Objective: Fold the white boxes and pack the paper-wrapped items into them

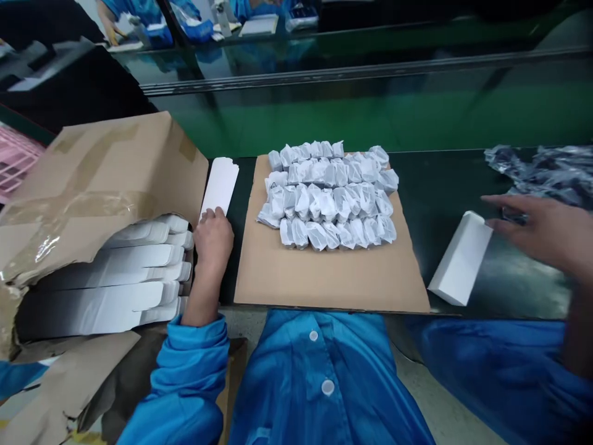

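My left hand [213, 240] is at the near end of a flat white carton [221, 183], its fingers curled over the end. The carton lies on the dark bench beside a large cardboard box. To the right, my right hand [540, 232] is held above the bench, slightly blurred, with fingers stretched to the left and nothing visible in them. Just left of its fingertips lies a formed white carton [461, 259]; I cannot tell whether they touch. Between the hands, several rows of small items in white wrapping [328, 201] rest on a cardboard sheet [331, 281].
The torn-open cardboard box [115, 154] at left holds several flat white cartons [115, 266]. Crumpled clear plastic [546, 173] lies at the far right. A green-backed ledge [324, 120] runs behind the bench. Beyond it, a person in blue [134, 9] sits among papers and bottles.
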Demonstrator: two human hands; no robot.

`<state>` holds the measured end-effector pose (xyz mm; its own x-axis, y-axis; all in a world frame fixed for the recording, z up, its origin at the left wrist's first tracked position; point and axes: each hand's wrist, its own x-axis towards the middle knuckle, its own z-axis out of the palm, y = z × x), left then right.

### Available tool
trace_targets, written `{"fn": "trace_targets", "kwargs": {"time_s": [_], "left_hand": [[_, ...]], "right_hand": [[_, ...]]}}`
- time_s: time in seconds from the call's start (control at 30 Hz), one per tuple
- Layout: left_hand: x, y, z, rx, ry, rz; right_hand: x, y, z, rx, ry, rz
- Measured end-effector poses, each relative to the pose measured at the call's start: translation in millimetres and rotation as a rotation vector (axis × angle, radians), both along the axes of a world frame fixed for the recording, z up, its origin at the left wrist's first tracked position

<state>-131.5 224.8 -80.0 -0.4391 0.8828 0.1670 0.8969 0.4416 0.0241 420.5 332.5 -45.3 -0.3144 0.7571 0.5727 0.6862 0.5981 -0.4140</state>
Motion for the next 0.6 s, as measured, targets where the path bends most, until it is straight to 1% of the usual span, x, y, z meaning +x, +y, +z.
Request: {"fn": "trace_targets", "kwargs": {"time_s": [0.07,0.1,0.13,0.17,0.23,0.27,0.3,0.37,0.43,0.47,0.5,0.53,0.57,0.6], "left_hand": [[8.3,0.4,0.6,-0.008,0.017,0.034],[11.5,0.6,2.2,-0.006,0.025,0.056],[13.2,1.1,4.2,-0.001,0.031,0.079],[13.3,1.8,6.4,0.008,0.037,0.099],[10.6,1.3,11.1,0.039,0.044,0.124],[9.6,-1.1,13.4,0.062,0.046,0.127],[10.4,-5.7,15.5,0.093,0.049,0.127],[22.3,-22.6,17.9,0.172,0.063,0.132],[51.4,-49.1,16.4,0.307,0.086,0.107],[71.4,-64.9,14.1,0.381,0.093,0.064],[93.1,-81.3,11.4,0.561,0.093,-0.069],[114.5,-97.2,9.0,0.681,0.076,-0.268],[133.2,-111.8,7.4,0.676,0.016,-0.502],[147.6,-124.0,7.5,0.657,-0.056,-0.688]], "right_hand": [[-38.1,-17.1,-0.8,0.087,-0.202,-0.233],[-61.1,-31.1,-1.3,0.081,-0.255,-0.278],[-84.8,-47.0,-1.8,0.117,-0.235,-0.250],[-108.1,-63.5,-2.5,0.081,-0.239,-0.158],[-151.0,-94.6,-3.8,0.117,-0.131,0.050],[-170.4,-108.0,-4.3,0.076,-0.062,0.156],[-188.4,-119.6,-4.9,-0.020,0.018,0.250],[-221.9,-136.9,-6.0,-0.357,0.208,0.415],[-251.8,-146.3,-7.5,-0.690,0.439,0.531],[-264.5,-148.0,-8.3,-0.793,0.558,0.557],[-274.3,-147.5,-9.0,-0.846,0.662,0.551],[-280.2,-145.1,-9.3,-0.859,0.740,0.520],[-281.5,-140.9,-8.8,-0.855,0.771,0.485],[-277.6,-135.2,-7.4,-0.849,0.751,0.461]]}}
